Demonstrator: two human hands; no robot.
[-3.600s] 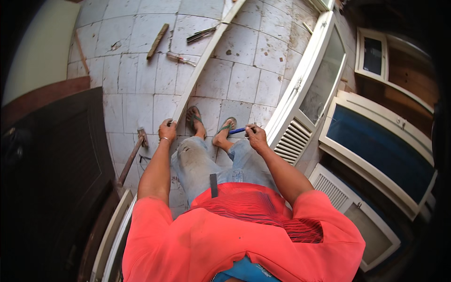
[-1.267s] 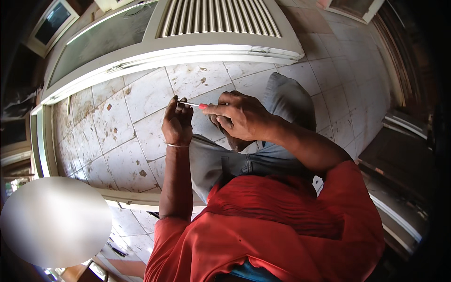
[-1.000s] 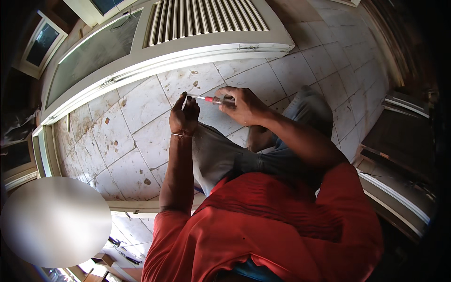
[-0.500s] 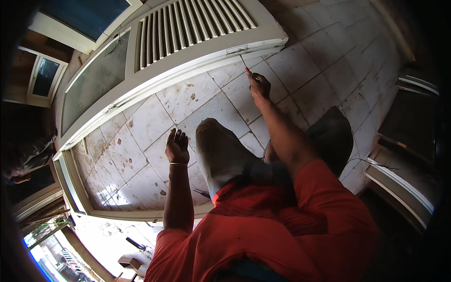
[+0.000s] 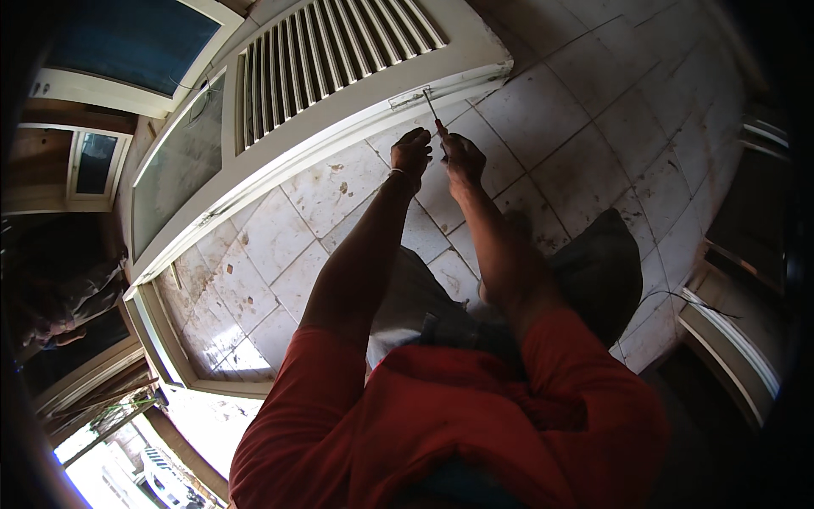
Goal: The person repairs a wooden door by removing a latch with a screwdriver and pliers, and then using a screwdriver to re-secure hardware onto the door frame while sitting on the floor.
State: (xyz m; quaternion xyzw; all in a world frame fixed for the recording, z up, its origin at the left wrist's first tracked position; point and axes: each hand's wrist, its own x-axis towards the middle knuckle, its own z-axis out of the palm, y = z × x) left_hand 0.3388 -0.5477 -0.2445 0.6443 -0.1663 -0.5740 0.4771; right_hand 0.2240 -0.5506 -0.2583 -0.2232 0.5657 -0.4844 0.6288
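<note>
Screwdriver [image 5: 440, 126], gripped in right hand [image 5: 464, 159], tip [image 5: 426, 92] at door edge [image 5: 339, 134]; left hand [image 5: 410, 156] half-curled, contents unclear; I'd keep shaft [image 5: 432, 107] square.

Floor [image 5: 585, 165]: pale square tiles, dark joints, scuffed, brown stains [image 5: 343, 188] mid-frame. Fisheye bends the tile lines; rim goes black. Upper left: blue panel [image 5: 140, 42] in a whitish frame. Below it, brown wood [image 5: 72, 114] around a small window [image 5: 96, 163], dark bluish glass, pale frame. Left edge mostly deep shadow, details unclear. Lower left: bright opening [image 5: 127, 462], daylight, partly blown out; sunlight patch [image 5: 248, 356] on tiles just above it. Right edge: dark panel [image 5: 746, 220], with a whitish ridged strip [image 5: 733, 343] lower down, thin black wire [image 5: 678, 295] near it. Upper right tiles dim, greyish.
</note>
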